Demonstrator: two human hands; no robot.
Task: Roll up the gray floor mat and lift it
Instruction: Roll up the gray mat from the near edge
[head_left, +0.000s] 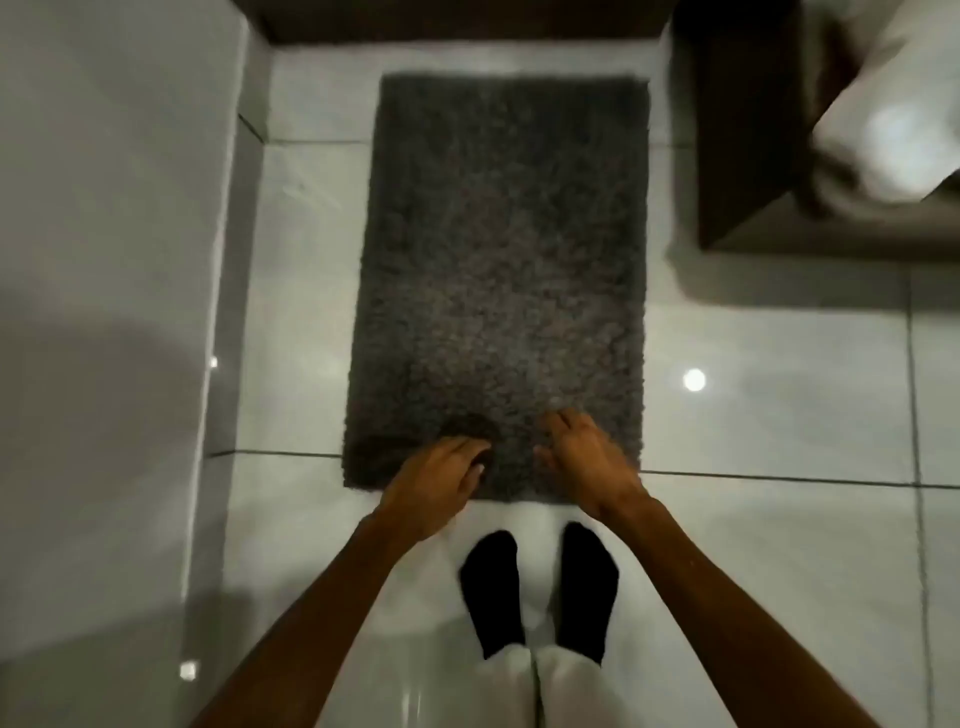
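Observation:
A shaggy gray floor mat (504, 260) lies flat and unrolled on the white tiled floor, long side running away from me. My left hand (436, 480) hovers over the mat's near edge at its left part, fingers curled downward and apart, holding nothing. My right hand (584, 462) is over the near edge toward the right, fingers spread and pointing down at the pile, also holding nothing. Whether the fingertips touch the mat I cannot tell.
My feet in black socks (540, 587) stand just behind the mat's near edge. A white wall (104, 260) runs along the left. A dark bed base (753, 156) with white bedding (904, 119) stands at the upper right. A dark strip (457, 21) borders the far end.

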